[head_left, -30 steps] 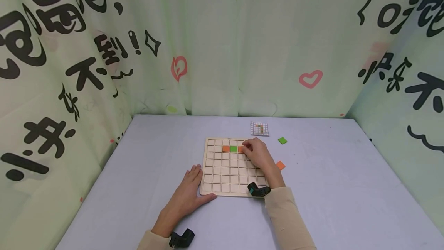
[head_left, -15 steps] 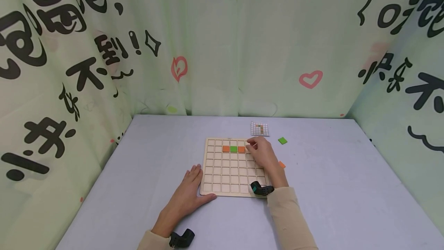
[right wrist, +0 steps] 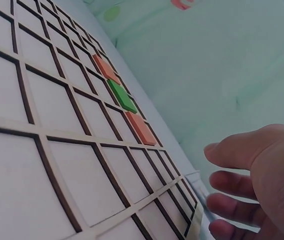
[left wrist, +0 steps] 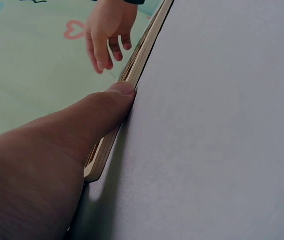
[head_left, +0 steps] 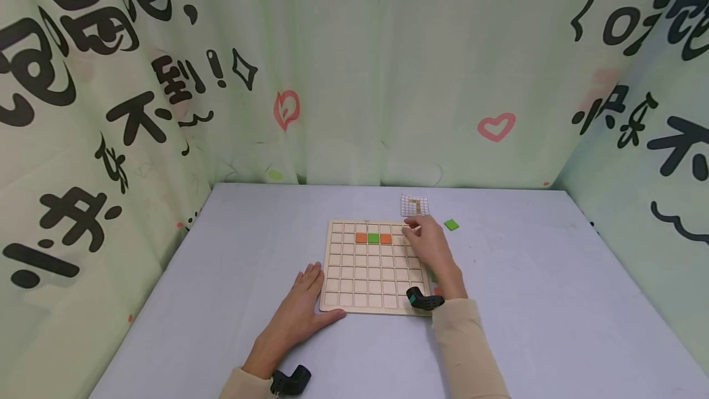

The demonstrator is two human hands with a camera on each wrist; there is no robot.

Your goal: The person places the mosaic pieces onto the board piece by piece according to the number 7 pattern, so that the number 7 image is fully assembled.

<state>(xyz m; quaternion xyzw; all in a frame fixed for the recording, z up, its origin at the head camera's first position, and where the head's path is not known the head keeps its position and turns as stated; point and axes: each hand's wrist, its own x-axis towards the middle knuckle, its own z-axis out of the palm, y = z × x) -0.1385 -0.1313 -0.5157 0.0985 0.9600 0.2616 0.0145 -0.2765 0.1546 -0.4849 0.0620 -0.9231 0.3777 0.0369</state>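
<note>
A wooden grid board (head_left: 354,288) lies on the table. In its second row from the back sit an orange tile (head_left: 361,237), a green tile (head_left: 373,238) and another orange tile (head_left: 386,239), side by side. My left hand (head_left: 299,300) rests at the board's near left corner, fingers straight along the left edge; the thumb (left wrist: 101,107) touches the front edge. My right hand (head_left: 429,242) hovers over the back right corner, fingers loosely bent and apart. Between thumb and fingers nothing shows in the right wrist view, where the orange tile (right wrist: 140,129) lies flat in its square.
A small printed grid card (head_left: 414,205) with a coloured pattern lies behind the board. A loose green tile (head_left: 451,225) is right of it. Beside the board's right edge, another green tile (head_left: 433,277) and an orange-red tile (head_left: 437,291) are partly hidden by my right wrist. Curtains surround the table.
My right hand has let go of the right-hand orange tile in the row and moved right, toward the board's back right corner. The left hand has stayed put.
</note>
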